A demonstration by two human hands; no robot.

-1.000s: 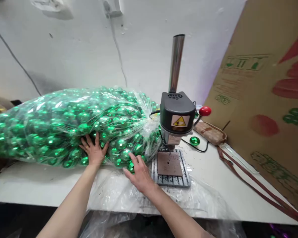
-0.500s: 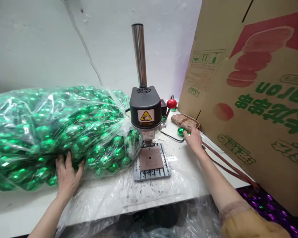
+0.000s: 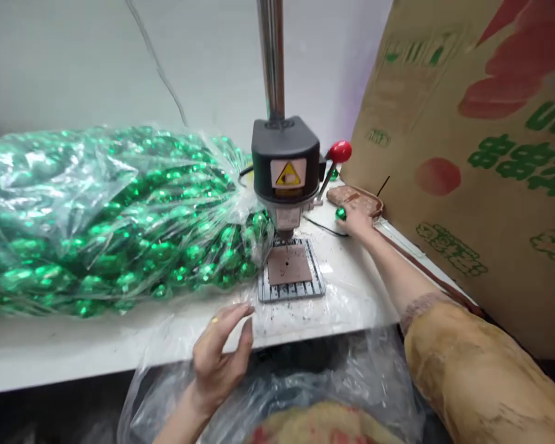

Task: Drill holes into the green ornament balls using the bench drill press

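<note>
My right hand (image 3: 358, 223) is closed on a shiny green ball (image 3: 341, 213) above the table, to the right of a small drill press (image 3: 287, 160). My left hand (image 3: 222, 348) hovers by the table's front edge, its fingers curved, thumb apart and nothing in it. A brown square pad (image 3: 296, 269) with a dark hole lies on the press's slotted metal base (image 3: 300, 291), under the drill. The press has a lever with a red knob (image 3: 340, 151). Left of it lies a large clear bag (image 3: 120, 216) full of green balls.
A brown patterned pouch (image 3: 351, 200) with a strap lies behind my right hand. A tall printed cardboard box (image 3: 444, 240) stands along the right side. Clear plastic (image 3: 374, 370) hangs over the front edge of the white table (image 3: 74, 345). Dark shavings surround the base.
My left hand has left the bag and moved right, to the table's front edge. My right hand has closed on the green ball. The view has tilted down and come closer.
</note>
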